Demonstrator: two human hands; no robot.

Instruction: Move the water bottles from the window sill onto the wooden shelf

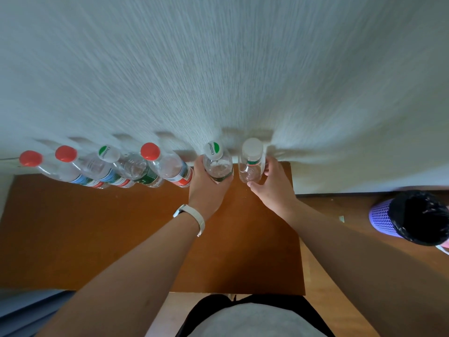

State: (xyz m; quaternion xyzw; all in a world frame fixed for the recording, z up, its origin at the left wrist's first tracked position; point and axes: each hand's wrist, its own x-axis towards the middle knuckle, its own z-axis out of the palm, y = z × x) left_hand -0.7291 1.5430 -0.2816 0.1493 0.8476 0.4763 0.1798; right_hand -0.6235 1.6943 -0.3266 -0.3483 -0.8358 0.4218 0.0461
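Spreading across the upper half of the view, the white textured wall backs the wooden shelf, whose brown top is bare from its near edge up to the row of bottles along its far edge. To the right of the shelf lies wooden floor, where a purple mesh bin with a black liner stands well apart from the shelf's right edge.

Both forearms reach forward over the shelf from the near edge, leaving the left half of the top open. A pale wristband circles the left wrist.

Four bottles stand in a line at the far left: two red-capped bottles, a bottle with a green-and-white cap, and another red-capped bottle, with one more clear bottle tucked between them. Just right of these, the left hand wraps its fingers around a green-labelled bottle. Near the far right corner, the right hand curls thumb and fingers around a white-capped bottle, touching its sides.
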